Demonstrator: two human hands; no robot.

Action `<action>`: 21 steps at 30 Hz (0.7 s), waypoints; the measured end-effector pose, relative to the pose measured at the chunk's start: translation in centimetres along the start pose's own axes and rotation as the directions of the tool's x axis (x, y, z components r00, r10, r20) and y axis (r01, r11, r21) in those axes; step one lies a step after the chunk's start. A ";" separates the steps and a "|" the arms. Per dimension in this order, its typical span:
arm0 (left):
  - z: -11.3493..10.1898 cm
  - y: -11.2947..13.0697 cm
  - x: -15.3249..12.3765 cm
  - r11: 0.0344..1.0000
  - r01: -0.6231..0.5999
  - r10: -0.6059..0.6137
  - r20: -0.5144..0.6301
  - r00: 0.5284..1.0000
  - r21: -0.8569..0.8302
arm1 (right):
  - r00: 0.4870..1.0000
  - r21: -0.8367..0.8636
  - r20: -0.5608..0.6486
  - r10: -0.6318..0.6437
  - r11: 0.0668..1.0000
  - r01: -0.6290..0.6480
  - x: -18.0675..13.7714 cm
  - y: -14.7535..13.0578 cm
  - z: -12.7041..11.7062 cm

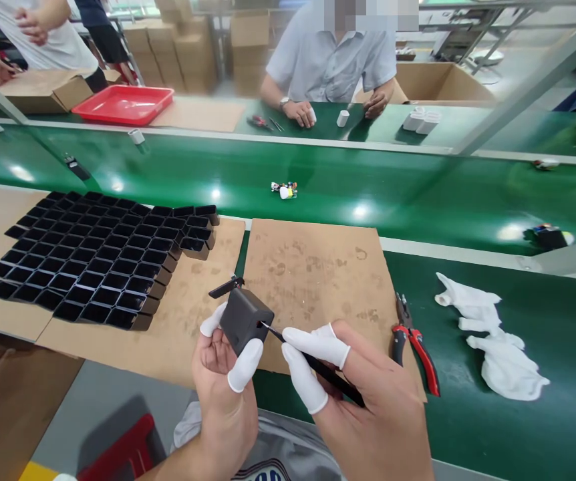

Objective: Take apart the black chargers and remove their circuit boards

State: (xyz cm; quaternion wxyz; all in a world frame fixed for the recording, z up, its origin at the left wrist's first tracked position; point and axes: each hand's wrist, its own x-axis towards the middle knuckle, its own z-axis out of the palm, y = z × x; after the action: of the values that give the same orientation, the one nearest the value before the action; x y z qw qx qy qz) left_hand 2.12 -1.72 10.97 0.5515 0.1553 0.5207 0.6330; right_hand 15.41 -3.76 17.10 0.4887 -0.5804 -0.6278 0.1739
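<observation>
My left hand (225, 381) grips a black plastic adapter case (246, 319) between white-cotted fingertips, tilted above the cardboard. My right hand (353, 387), also in white finger cots, is closed around slim black tweezers (331, 379). Their pointed tip reaches a small opening in the case's right-hand face; how deep it goes I cannot tell. Just behind the case is a flat black piece (226, 287); whether it is joined to the case is unclear. Red-and-black pliers (411, 341) lie to the right, at the cardboard's edge.
Rows of black open cases (92, 260) cover the left cardboard. White crumpled gloves (498, 341) lie at right. Across the green conveyor belt (182, 167), carrying a small circuit board (284, 190), a co-worker (331, 67) sits near a red tray (123, 105).
</observation>
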 end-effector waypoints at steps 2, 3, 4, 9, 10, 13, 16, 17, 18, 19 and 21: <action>-0.2 -0.4 0.1 0.998 -0.062 0.063 -0.028 0.998 0.032 | 1.000 0.001 0.014 0.001 1.000 -0.001 -0.1 -0.1 0.1; -0.2 -0.5 0.1 0.995 -0.089 0.091 -0.048 0.995 0.050 | 1.000 0.001 0.025 0.001 1.000 -0.001 -0.2 -0.1 0.2; -0.3 -0.7 0.1 0.992 -0.110 0.114 -0.065 0.991 0.067 | 0.999 0.001 0.032 0.000 1.000 0.000 -0.2 -0.2 0.2; -0.8 -1.2 0.1 0.966 -0.226 0.237 -0.075 0.969 0.126 | 0.998 -0.012 0.061 0.017 1.000 -0.016 -0.2 -0.3 0.5; -0.8 -1.3 0.1 0.954 -0.264 0.277 -0.076 0.958 0.141 | 0.998 -0.017 0.066 0.021 1.000 -0.019 -0.2 -0.3 0.5; -1.2 -1.8 0.5 0.898 -0.393 0.411 -0.059 0.910 0.198 | 0.992 -0.057 0.110 0.068 0.996 -0.062 -0.1 -0.3 0.5; -1.8 -2.4 1.2 0.800 -0.543 0.564 -0.011 0.826 0.255 | 0.962 -0.081 0.220 0.161 0.986 -0.147 0.2 0.0 0.4; -2.1 -2.6 1.5 0.762 -0.586 0.607 0.010 0.795 0.274 | 0.941 -0.072 0.277 0.193 0.981 -0.180 0.3 0.1 0.4; -2.4 -2.7 1.9 0.725 -0.624 0.645 0.030 0.764 0.292 | 0.915 -0.050 0.338 0.221 0.975 -0.218 0.4 0.3 0.3; -2.6 -2.8 2.2 0.693 -0.653 0.673 0.049 0.738 0.307 | 0.882 -0.016 0.400 0.249 0.964 -0.265 0.5 0.6 0.3; -3.1 -2.9 2.9 0.647 -0.690 0.703 0.097 0.704 0.325 | 0.819 0.091 0.494 0.292 0.919 -0.383 0.6 1.2 0.5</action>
State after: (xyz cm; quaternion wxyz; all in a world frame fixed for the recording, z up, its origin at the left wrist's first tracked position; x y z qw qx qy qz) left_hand 0.27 -1.22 6.20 0.2209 0.4231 0.5314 0.6999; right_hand 15.72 -2.76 16.17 0.3347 -0.5746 -0.5950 0.4514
